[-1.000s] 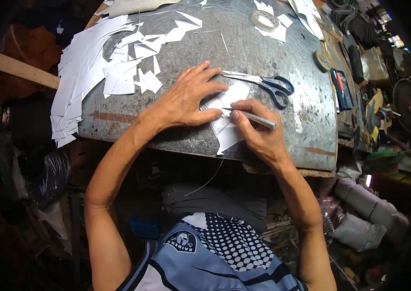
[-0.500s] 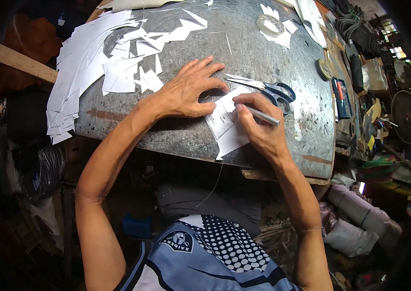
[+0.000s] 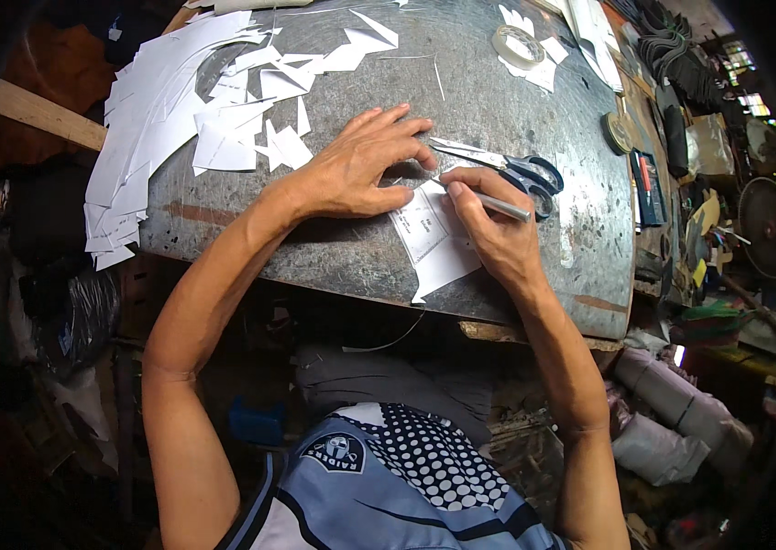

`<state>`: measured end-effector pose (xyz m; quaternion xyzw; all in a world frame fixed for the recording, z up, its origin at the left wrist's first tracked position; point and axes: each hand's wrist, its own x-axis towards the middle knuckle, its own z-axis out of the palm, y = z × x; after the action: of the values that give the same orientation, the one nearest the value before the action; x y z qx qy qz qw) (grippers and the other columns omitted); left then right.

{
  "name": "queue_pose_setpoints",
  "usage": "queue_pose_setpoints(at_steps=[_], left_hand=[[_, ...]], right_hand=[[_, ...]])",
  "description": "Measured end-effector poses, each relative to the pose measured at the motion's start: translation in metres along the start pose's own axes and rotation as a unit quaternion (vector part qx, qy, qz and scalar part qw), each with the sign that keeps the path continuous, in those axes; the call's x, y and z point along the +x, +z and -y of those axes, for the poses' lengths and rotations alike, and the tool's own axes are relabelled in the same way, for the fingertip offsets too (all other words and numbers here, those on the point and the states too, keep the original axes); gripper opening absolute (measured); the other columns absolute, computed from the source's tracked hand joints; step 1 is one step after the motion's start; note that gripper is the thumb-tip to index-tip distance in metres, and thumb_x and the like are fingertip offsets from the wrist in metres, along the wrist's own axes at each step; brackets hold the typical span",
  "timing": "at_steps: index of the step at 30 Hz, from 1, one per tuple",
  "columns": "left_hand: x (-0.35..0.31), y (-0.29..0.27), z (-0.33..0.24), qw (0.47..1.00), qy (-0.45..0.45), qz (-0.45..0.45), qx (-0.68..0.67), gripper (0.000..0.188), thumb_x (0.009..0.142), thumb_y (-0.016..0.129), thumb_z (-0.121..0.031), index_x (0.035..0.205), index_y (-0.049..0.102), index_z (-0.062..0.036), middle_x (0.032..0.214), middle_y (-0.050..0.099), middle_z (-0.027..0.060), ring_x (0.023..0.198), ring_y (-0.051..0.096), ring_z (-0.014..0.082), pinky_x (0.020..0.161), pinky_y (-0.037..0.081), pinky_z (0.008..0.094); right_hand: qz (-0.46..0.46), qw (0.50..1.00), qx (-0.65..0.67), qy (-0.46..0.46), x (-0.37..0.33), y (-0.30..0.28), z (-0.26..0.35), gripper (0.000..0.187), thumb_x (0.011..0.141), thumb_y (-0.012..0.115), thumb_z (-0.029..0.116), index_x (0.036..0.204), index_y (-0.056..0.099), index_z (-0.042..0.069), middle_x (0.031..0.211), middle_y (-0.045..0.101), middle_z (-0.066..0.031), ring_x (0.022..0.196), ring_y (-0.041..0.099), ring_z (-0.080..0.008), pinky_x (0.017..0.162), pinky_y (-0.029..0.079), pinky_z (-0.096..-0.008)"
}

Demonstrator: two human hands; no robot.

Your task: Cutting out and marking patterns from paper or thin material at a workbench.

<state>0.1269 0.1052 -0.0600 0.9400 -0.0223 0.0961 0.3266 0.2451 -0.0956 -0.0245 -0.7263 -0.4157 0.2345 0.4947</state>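
A white paper piece (image 3: 444, 256) with printed lines lies near the table's front edge. My left hand (image 3: 374, 165) rests palm-down with fingers spread, its thumb at the paper's upper left edge. My right hand (image 3: 498, 225) is closed around a slim silver pen-shaped tool (image 3: 503, 208), its tip at the paper's top end. Whether that tip is a blade or a point is too small to tell. Just beyond, dark-handled scissors (image 3: 533, 174) lie with their blades toward my left fingers. Below the paper's corner, a thin pale strip (image 3: 388, 344) hangs off the table edge.
White paper sheets and offcuts (image 3: 145, 137) cover the table's left side. Toward the far right sit a tape roll (image 3: 518, 47) on paper scraps and another roll (image 3: 617, 134). The worn metal tabletop (image 3: 333, 258) has a curved front edge. Wrapped bundles (image 3: 681, 399) lie below right.
The tool tip has moved slightly along the paper's top, and the right hand with it. The thin strip below the table edge has swung and hangs differently. The left hand stays nearly in place.
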Motion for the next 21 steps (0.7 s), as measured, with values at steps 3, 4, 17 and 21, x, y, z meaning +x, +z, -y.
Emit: queue_pose_setpoints(at_steps=[3,4,17,21], left_hand=[[-0.001,0.000,0.005,1.000,0.007,0.007,-0.007,0.039,0.080,0.064,-0.027,0.118,0.063,-0.0167,0.153,0.040,0.0141,0.149,0.021,0.0385,0.121,0.011,0.0573],[0.000,0.000,0.005,1.000,0.010,0.008,-0.011,0.038,0.081,0.064,-0.028,0.118,0.064,-0.0180,0.154,0.041,0.0134,0.149,0.021,0.0386,0.121,0.011,0.0575],[0.001,0.000,-0.001,0.999,0.010,0.012,0.038,0.041,0.080,0.066,-0.030,0.118,0.066,-0.0168,0.153,0.041,0.0121,0.148,0.022,0.0382,0.121,0.011,0.0569],[0.001,0.001,0.000,1.000,0.001,0.001,0.009,0.050,0.079,0.065,-0.030,0.126,0.060,-0.0157,0.153,0.042,0.0106,0.148,0.022,0.0374,0.121,0.011,0.0565]], right_hand=[[0.005,1.000,-0.010,0.004,0.000,0.001,0.001,0.018,0.092,0.063,0.014,0.102,0.070,0.000,0.088,0.070,-0.0083,0.075,0.064,-0.0121,0.068,0.051,-0.0267],[0.002,1.000,-0.013,-0.006,-0.001,0.001,-0.001,0.019,0.091,0.064,0.014,0.102,0.070,0.000,0.088,0.070,-0.0086,0.076,0.064,-0.0127,0.068,0.051,-0.0272],[-0.034,0.994,-0.083,-0.065,-0.007,0.008,0.003,0.012,0.086,0.067,0.010,0.092,0.070,0.001,0.081,0.070,-0.0105,0.071,0.066,-0.0209,0.065,0.050,-0.0321],[-0.038,0.997,-0.056,-0.046,-0.007,0.011,-0.001,0.011,0.087,0.066,0.010,0.092,0.070,0.001,0.082,0.070,-0.0099,0.070,0.065,-0.0211,0.066,0.049,-0.0321]])
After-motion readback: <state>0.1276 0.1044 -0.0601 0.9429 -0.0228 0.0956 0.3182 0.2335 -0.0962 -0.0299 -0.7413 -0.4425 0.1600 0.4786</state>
